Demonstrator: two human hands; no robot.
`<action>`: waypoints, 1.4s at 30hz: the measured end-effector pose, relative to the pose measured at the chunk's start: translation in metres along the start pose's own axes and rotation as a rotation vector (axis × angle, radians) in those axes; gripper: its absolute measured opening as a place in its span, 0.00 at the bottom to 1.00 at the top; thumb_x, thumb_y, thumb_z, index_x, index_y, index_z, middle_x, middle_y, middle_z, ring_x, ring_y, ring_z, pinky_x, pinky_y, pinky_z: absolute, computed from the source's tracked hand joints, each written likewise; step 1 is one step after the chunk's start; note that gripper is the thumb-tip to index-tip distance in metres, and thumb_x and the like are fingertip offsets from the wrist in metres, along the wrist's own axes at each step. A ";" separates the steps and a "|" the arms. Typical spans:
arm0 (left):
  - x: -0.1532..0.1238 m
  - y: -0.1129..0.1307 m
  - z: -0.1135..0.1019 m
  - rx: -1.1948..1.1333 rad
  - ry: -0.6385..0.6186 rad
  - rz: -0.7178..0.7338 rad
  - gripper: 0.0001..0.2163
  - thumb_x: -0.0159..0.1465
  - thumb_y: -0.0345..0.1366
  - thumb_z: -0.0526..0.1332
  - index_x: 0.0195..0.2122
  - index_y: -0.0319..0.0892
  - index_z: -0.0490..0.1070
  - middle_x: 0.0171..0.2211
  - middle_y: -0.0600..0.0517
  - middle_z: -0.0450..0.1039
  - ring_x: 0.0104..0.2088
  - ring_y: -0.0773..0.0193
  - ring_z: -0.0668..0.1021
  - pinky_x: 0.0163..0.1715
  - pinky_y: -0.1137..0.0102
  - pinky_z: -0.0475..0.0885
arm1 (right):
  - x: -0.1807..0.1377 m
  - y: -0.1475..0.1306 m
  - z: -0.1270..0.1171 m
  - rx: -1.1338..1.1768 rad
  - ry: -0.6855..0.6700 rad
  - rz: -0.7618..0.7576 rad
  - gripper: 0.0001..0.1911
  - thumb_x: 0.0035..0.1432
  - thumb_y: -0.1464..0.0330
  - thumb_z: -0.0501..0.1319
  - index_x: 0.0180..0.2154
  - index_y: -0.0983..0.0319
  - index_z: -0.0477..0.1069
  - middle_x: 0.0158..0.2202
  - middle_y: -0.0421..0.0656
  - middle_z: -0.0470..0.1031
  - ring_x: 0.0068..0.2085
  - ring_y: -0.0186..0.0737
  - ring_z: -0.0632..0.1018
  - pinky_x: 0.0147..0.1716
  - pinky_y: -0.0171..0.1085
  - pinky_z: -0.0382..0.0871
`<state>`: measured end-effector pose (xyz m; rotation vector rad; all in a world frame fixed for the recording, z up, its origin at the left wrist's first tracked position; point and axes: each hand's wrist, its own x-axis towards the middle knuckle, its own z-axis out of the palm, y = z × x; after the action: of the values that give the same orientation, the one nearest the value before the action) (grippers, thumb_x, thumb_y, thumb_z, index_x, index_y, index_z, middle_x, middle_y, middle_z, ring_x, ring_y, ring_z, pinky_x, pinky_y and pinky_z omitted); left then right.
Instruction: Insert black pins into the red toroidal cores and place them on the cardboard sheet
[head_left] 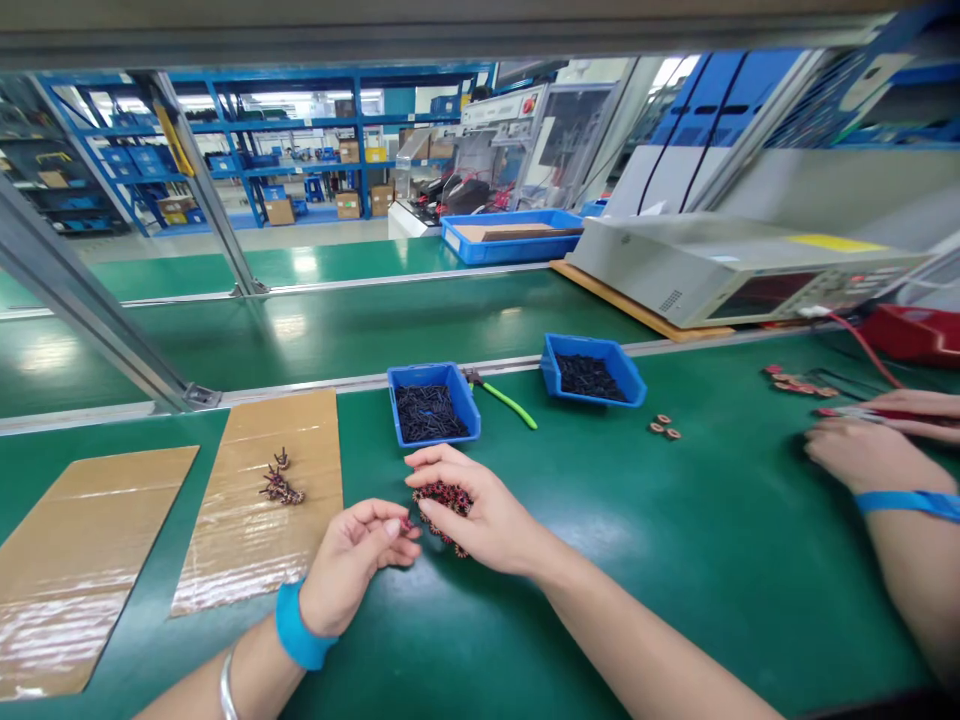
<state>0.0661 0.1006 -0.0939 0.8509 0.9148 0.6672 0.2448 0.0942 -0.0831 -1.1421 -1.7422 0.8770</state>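
green bench (585, 560), blue bins (466, 400) beyond: left hand (349, 550) pinches a reddish piece (406, 523), right hand (491, 510) curves open over rings (444, 497).

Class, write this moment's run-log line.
left hand: pinching small part | right hand: at reddish pile | blue bin: black pieces inside
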 end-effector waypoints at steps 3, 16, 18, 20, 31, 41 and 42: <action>-0.001 0.000 0.000 -0.020 -0.025 -0.001 0.16 0.54 0.38 0.63 0.37 0.30 0.66 0.33 0.44 0.70 0.28 0.66 0.74 0.34 0.69 0.67 | 0.000 -0.003 0.000 0.001 -0.039 0.036 0.11 0.52 0.68 0.55 0.38 0.65 0.69 0.47 0.44 0.63 0.49 0.29 0.67 0.51 0.33 0.60; 0.000 -0.001 -0.001 -0.072 -0.003 -0.018 0.16 0.55 0.39 0.62 0.38 0.30 0.66 0.30 0.45 0.69 0.27 0.65 0.73 0.33 0.69 0.66 | -0.001 0.002 -0.007 0.179 -0.036 0.011 0.11 0.56 0.66 0.53 0.29 0.69 0.64 0.38 0.45 0.65 0.43 0.27 0.68 0.46 0.30 0.62; 0.000 0.000 -0.001 -0.060 -0.026 -0.014 0.15 0.56 0.39 0.61 0.37 0.30 0.67 0.30 0.45 0.69 0.27 0.66 0.73 0.33 0.69 0.67 | 0.000 0.003 -0.004 0.157 -0.014 0.027 0.11 0.53 0.65 0.56 0.34 0.68 0.67 0.42 0.46 0.65 0.45 0.28 0.68 0.47 0.30 0.63; 0.001 0.000 -0.001 -0.051 -0.044 -0.004 0.14 0.56 0.38 0.61 0.36 0.31 0.68 0.30 0.46 0.69 0.27 0.66 0.73 0.33 0.69 0.67 | 0.000 0.001 0.000 0.119 -0.028 0.036 0.15 0.50 0.65 0.59 0.38 0.67 0.68 0.45 0.46 0.64 0.47 0.29 0.68 0.48 0.31 0.62; 0.001 0.000 -0.002 -0.045 -0.040 -0.002 0.14 0.56 0.38 0.61 0.36 0.31 0.68 0.29 0.46 0.69 0.27 0.66 0.73 0.33 0.69 0.67 | -0.002 -0.007 0.003 -0.011 -0.037 0.004 0.13 0.48 0.70 0.57 0.38 0.65 0.70 0.45 0.44 0.66 0.47 0.29 0.68 0.49 0.32 0.62; 0.001 -0.001 -0.002 -0.049 -0.054 -0.003 0.13 0.57 0.38 0.60 0.37 0.32 0.68 0.31 0.45 0.69 0.27 0.67 0.73 0.33 0.70 0.67 | -0.001 -0.001 -0.009 0.069 -0.114 0.080 0.12 0.49 0.68 0.58 0.36 0.67 0.70 0.45 0.45 0.64 0.46 0.29 0.69 0.47 0.31 0.63; 0.000 -0.001 -0.002 -0.044 -0.057 0.000 0.13 0.57 0.38 0.60 0.37 0.32 0.68 0.31 0.45 0.69 0.27 0.67 0.72 0.33 0.70 0.67 | -0.001 -0.002 -0.007 0.068 -0.122 0.088 0.10 0.50 0.67 0.57 0.34 0.67 0.70 0.45 0.45 0.64 0.46 0.28 0.69 0.46 0.31 0.63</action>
<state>0.0648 0.1009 -0.0952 0.8270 0.8456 0.6577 0.2514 0.0932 -0.0791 -1.1482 -1.7561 1.0715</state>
